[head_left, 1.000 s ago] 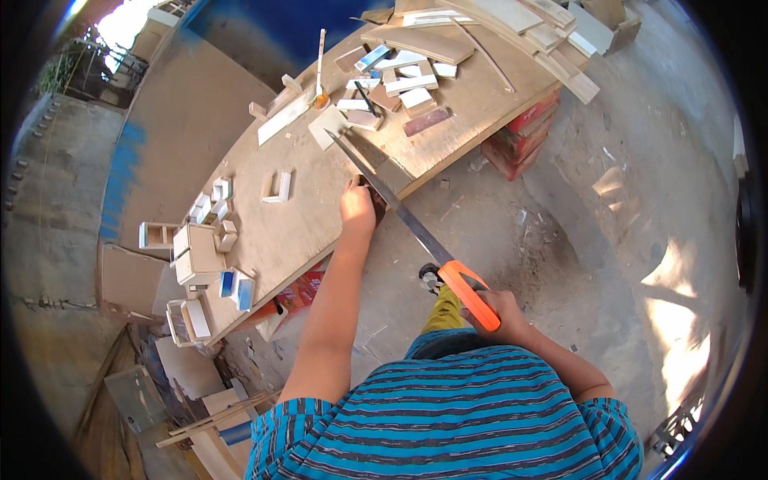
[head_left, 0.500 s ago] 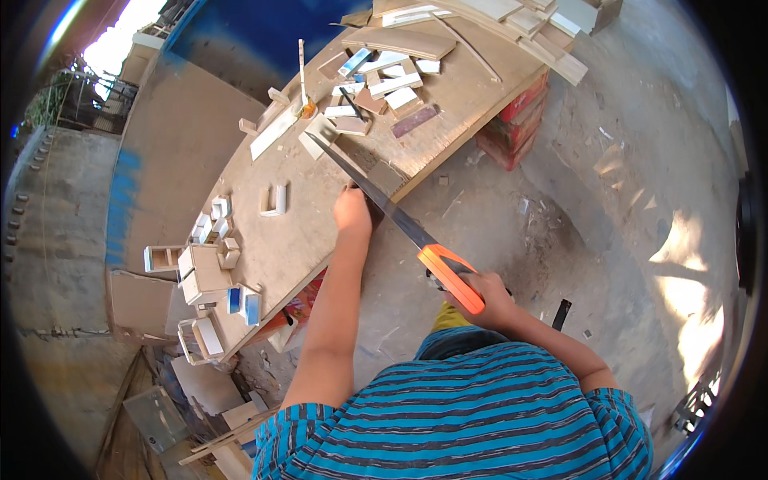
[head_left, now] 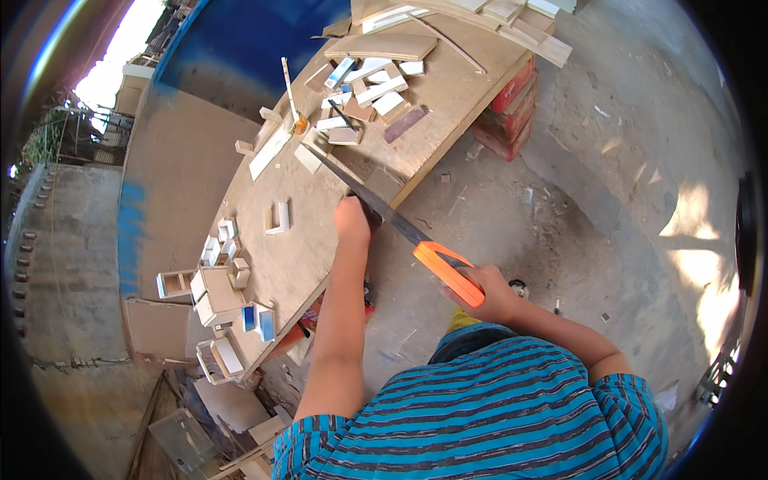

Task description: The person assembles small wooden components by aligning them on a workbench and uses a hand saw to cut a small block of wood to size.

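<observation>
My right hand [head_left: 492, 294] is closed on the orange handle [head_left: 432, 260] of a handsaw. Its long dark blade [head_left: 372, 200] slants up-left across the near edge of the wooden table [head_left: 248, 204], over a flat wood piece [head_left: 380, 180]. Just beside the blade, my left hand [head_left: 350, 216] is curled at that edge, gripping something dark that is mostly hidden by the fingers and blade. Beyond the saw's tip lie a pale square piece [head_left: 308, 160], a long white strip [head_left: 270, 156] and a pile of small offcuts [head_left: 380, 88].
Small wooden assemblies [head_left: 216, 296] cluster at the table's left end. Boards [head_left: 544, 44] are stacked at the far right end, above red crates [head_left: 508, 120]. A blue-painted panel [head_left: 240, 48] stands behind. Scraps and debris lie on the concrete floor [head_left: 608, 200]. Loose sheets [head_left: 180, 440] sit lower left.
The saw and my right hand have moved forward and to the left across the table edge. My left hand stays at the edge. The whole view has shifted slightly.
</observation>
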Motion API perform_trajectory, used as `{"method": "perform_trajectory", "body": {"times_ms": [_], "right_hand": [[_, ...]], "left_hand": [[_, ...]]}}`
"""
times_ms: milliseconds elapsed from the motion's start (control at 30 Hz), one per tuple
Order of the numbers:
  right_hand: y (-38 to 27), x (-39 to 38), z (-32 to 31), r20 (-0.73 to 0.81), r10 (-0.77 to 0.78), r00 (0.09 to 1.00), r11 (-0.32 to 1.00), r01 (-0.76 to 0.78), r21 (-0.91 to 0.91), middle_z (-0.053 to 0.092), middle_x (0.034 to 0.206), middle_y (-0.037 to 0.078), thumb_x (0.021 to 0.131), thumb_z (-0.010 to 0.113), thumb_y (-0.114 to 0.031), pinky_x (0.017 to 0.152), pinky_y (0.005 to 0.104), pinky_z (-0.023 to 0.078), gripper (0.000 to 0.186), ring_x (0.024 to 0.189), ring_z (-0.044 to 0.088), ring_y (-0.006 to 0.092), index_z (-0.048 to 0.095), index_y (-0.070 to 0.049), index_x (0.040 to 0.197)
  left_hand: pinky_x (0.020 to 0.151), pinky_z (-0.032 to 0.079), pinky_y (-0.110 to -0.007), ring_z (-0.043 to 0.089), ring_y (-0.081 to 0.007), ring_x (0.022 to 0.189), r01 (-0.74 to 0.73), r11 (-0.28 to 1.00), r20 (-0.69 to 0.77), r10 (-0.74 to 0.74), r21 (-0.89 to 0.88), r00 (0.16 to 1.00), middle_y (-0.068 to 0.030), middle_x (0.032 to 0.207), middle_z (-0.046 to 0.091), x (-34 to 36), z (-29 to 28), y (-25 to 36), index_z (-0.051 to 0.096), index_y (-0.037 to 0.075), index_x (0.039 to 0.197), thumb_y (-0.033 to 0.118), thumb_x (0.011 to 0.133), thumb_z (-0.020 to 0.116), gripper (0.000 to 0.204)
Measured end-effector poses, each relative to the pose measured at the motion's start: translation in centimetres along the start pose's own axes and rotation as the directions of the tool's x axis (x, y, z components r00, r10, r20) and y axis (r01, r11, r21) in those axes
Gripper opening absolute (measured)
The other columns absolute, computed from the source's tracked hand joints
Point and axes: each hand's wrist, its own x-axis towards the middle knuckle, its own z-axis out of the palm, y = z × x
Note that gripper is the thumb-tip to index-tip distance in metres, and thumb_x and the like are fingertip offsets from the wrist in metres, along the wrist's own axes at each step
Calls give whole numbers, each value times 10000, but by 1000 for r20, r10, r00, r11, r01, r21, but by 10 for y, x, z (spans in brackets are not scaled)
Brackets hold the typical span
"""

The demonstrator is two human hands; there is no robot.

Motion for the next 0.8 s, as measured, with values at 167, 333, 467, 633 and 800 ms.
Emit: {"method": "perform_trajectory", "body": {"times_ms": [167,333,467,633,800], "right_hand": [[-14,16,6,-1,18,1000,1000,-18,-7,623,725,159,849,644,-325,600,436,463,260,685,599,373,651,-71,906],[-2,33,19,-39,7,999,999,-9,-49,613,705,156,847,647,-332,587,440,453,262,662,583,378,645,-72,879],[-1,29,21,-43,-17,999,1000,17,1,608,693,156,840,659,-334,581,436,451,266,651,577,379,643,-70,877],[0,30,18,-78,-17,997,1000,19,14,610,699,159,833,670,-333,579,426,457,271,649,580,380,646,-68,887],[4,27,18,-46,-6,999,1000,6,7,619,721,159,832,671,-333,592,423,466,276,673,587,382,650,-68,910]], "left_hand": [[750,511,-323,647,-250,849,21,975,44,-12,-221,999,-104,921,682,13,24,-47,636,10,951,151,884,419,267],[786,502,-373,608,-277,972,411,-82,419,-181,-908,890,-126,1072,640,6,11,0,586,44,1093,117,891,362,311],[793,506,-386,608,-266,981,306,363,273,-139,-880,952,-103,1093,639,5,26,-30,585,56,1100,111,881,381,305],[756,526,-345,649,-246,887,97,967,113,-72,-236,991,-67,1018,680,-3,9,-6,635,88,1011,203,836,523,237],[754,541,-346,665,-279,855,-113,862,103,71,493,992,-93,923,693,-12,-6,16,666,132,932,267,736,671,238]]}}
